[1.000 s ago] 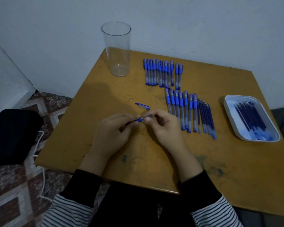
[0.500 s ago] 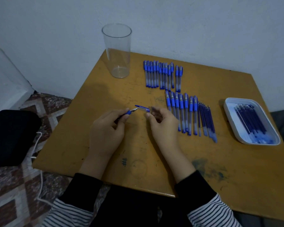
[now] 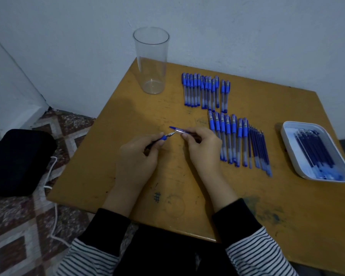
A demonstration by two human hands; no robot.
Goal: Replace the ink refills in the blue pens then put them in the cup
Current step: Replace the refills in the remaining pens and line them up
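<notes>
Hands have pulled apart since 1 s ago, when both met on one pen at desk centre; the pen is now in 2 pieces. L hand (image 3: 136,156) pinches the blue tip section (image 3: 164,137) btwn thumb & forefinger, metal point aimed up-right, dark refill running back under the palm. R hand (image 3: 204,148) has its fingers curled round what looks like the clear barrel (image 3: 193,135), mostly hidden, open end facing the tip w/ a small gap btwn. Blue cap (image 3: 174,129) lies on the desk (image 3: 108,156) just beyond the R fingertips; can't tell if they touch it. Clear cup (image 3: 150,62) stands upright at the far-L corner, no pens in it. Far row of capped pens (image 3: 205,90) lies side by side to the R of the cup; near row of pens (image 3: 227,140) sits just beside the R hand, w/ loose refills (image 3: 259,150) touching its R side. White tray (image 3: 303,123) at the R edge holds more dark refills (image 3: 315,150). Only writing legible: a "#" (image 3: 157,197) inked on the desk near the front edge, faint drawn circle (image 3: 174,205) next to it. Print on pens too small to read. Black bag (image 3: 16,162) & white cable (image 3: 54,196) on the patterned floor, L of desk.
</notes>
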